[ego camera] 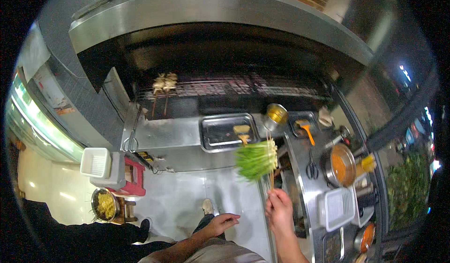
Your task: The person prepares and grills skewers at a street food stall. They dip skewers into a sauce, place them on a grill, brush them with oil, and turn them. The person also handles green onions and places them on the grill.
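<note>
My right hand (279, 206) is shut on the lower ends of thin wooden skewers (271, 178), which run through the pale stems of a bunch of green leafy vegetables (256, 160). The leaves point left, over the floor. Low in front of my body, my left hand (223, 224) holds nothing, its fingers extended. Beyond the vegetables lie a metal tray (207, 145) with a brush in it and a metal pot (275, 117) of yellow liquid. Farther back, two skewers of pale food (165, 82) rest at the left of a long charcoal grill (218, 87).
On the right counter are black-handled scissors (312, 169), an orange-handled brush (308, 133), a pot of orange sauce (340, 168) and white plastic trays (338, 208). A red stool (136, 178) and a bowl of yellow food (106, 206) stand left. Another person's dark clothing (81, 238) shows lower left.
</note>
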Tool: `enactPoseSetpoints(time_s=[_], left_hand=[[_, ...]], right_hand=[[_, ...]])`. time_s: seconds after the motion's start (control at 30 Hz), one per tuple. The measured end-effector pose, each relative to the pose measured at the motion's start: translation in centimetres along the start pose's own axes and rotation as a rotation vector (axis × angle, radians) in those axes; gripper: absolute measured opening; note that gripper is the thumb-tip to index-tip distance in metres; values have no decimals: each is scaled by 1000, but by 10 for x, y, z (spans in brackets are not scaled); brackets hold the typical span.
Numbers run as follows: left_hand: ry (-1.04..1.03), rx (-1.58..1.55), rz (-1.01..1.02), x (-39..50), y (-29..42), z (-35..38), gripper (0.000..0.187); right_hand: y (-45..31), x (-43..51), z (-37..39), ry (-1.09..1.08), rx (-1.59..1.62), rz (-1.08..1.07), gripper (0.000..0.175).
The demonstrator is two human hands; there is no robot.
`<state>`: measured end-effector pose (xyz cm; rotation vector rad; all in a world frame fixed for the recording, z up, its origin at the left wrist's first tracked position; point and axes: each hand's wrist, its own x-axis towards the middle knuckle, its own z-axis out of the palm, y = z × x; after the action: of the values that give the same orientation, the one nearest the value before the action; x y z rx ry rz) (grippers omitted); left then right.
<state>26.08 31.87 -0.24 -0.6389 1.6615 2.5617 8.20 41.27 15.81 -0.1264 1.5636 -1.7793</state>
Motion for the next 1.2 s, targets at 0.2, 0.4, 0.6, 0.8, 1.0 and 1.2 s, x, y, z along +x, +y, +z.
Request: enactPoseSetpoints(time_s=[0.2, 0.4, 0.6, 0.8, 1.0, 1.2], left_hand=[[249, -19, -74, 10, 41, -97, 32], [411, -187, -91, 44, 42, -134, 34], [493, -167, 10, 106, 37, -131, 37], [457, -189, -89, 207, 46, -126, 41], [403, -380, -279, 246, 74, -108, 32], [446, 233, 86, 218, 61, -123, 36]], right_hand=[[57, 193, 114, -93, 323, 173, 9], [135, 279, 123, 189, 233, 384, 8], [142, 290, 70, -132, -293, 369, 11], [158, 314, -15, 320, -648, 98, 34], [118, 326, -22, 423, -210, 452, 50], [82, 328, -3, 235, -269, 248, 18]])
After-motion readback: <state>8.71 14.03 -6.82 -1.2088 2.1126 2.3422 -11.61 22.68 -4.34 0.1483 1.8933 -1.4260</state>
